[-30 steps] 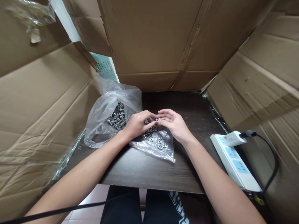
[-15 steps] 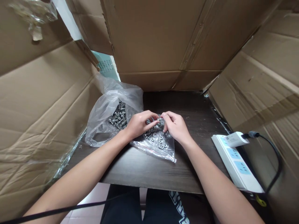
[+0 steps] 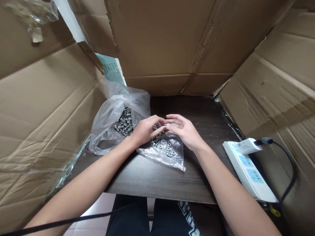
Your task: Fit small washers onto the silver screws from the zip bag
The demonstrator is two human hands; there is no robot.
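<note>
My left hand (image 3: 145, 130) and my right hand (image 3: 185, 131) meet fingertip to fingertip over a small clear bag of washers and nuts (image 3: 165, 150) lying flat on the dark wooden table (image 3: 157, 178). Between the fingertips of both hands sits a small metal fastener (image 3: 165, 125); its exact shape is too small to tell. My right hand's other fingers are spread. To the left stands a larger crumpled clear plastic bag (image 3: 115, 121) holding several metal screws (image 3: 124, 123).
Cardboard walls enclose the table: left (image 3: 44, 108), back (image 3: 172, 46), right (image 3: 275, 78). A white power strip (image 3: 248, 170) with a plugged charger (image 3: 247, 146) and black cable lies at the right edge. A black cord (image 3: 69, 221) crosses the lower left.
Half a second ago my right hand was curled down over the small bag; now its fingers are lifted and spread, still meeting the left fingertips on the small fastener.
</note>
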